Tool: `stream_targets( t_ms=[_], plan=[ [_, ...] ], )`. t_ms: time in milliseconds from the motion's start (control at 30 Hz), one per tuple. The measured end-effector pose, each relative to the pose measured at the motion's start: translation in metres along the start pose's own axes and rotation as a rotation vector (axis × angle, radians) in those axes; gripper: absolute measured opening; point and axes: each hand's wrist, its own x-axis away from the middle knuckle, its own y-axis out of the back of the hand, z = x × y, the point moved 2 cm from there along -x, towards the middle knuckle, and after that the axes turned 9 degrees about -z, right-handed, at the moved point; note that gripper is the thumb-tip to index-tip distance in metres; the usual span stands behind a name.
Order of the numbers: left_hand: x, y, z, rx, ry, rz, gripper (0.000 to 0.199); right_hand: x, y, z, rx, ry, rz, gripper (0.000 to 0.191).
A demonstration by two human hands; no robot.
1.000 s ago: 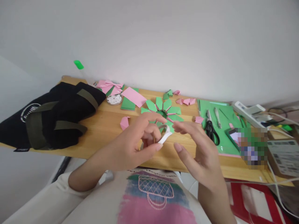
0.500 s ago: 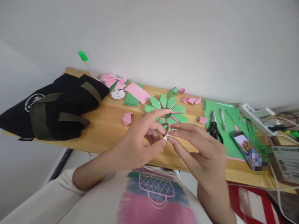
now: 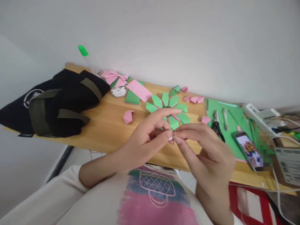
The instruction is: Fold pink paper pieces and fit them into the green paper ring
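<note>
My left hand (image 3: pixel 150 134) pinches a small white piece (image 3: pixel 171 138) between thumb and curled fingers, its index finger stretched out to the right. The thumb and fingertips of my right hand (image 3: pixel 203 150) close on the same piece from the right. Most of the piece is hidden by the fingertips. Just behind both hands, a ring of folded green paper petals with pink edges (image 3: pixel 165 99) lies on the wooden table (image 3: pixel 103 132), partly covered by my left hand. A folded pink paper piece (image 3: pixel 128 117) lies to the left of my hands.
A black bag (image 3: pixel 63 103) covers the table's left end. Pink paper (image 3: pixel 139 90) and a dish of white bits (image 3: pixel 118 91) stand behind. Rightward are scissors (image 3: pixel 217 126), a cutter (image 3: pixel 225 119), green sheets (image 3: pixel 236 147), a phone (image 3: pixel 247 150), a power strip (image 3: pixel 260 120) and a box (image 3: pixel 288 165).
My hands have drawn closer together at the fingertips, and the white loop seen between them before is now mostly hidden. The right hand sits slightly farther right. The view has shifted slightly.
</note>
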Motion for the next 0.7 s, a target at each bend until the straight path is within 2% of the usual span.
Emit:
stream_targets(
  t_ms=[100, 267, 333, 433, 533, 633, 700],
  plan=[
    [0.001, -0.001, 0.002, 0.002, -0.032, 0.034, 0.038, 0.0, 0.002, -0.001, -0.05, -0.036, -0.007, 0.016],
    [0.005, 0.001, 0.007, -0.15, -0.1, 0.108, 0.045, -0.003, 0.004, -0.005, -0.106, -0.126, 0.032, 0.013],
    [0.005, 0.001, 0.008, -0.158, -0.12, 0.116, 0.047, -0.003, 0.003, -0.004, -0.103, -0.117, 0.036, 0.013],
    [0.004, 0.001, 0.006, -0.118, -0.106, 0.121, 0.045, 0.0, 0.004, -0.002, -0.046, -0.018, -0.017, 0.017],
    [0.005, 0.002, -0.001, -0.065, -0.074, 0.116, 0.044, 0.007, 0.01, 0.003, 0.1, 0.161, -0.081, 0.024],
    [0.011, 0.004, -0.009, -0.039, -0.036, 0.159, 0.047, 0.017, 0.016, 0.011, 0.203, 0.326, -0.03, 0.031],
    [0.017, 0.006, -0.015, -0.042, -0.033, 0.207, 0.052, 0.024, 0.019, 0.018, 0.166, 0.33, -0.002, 0.031]
  ],
)
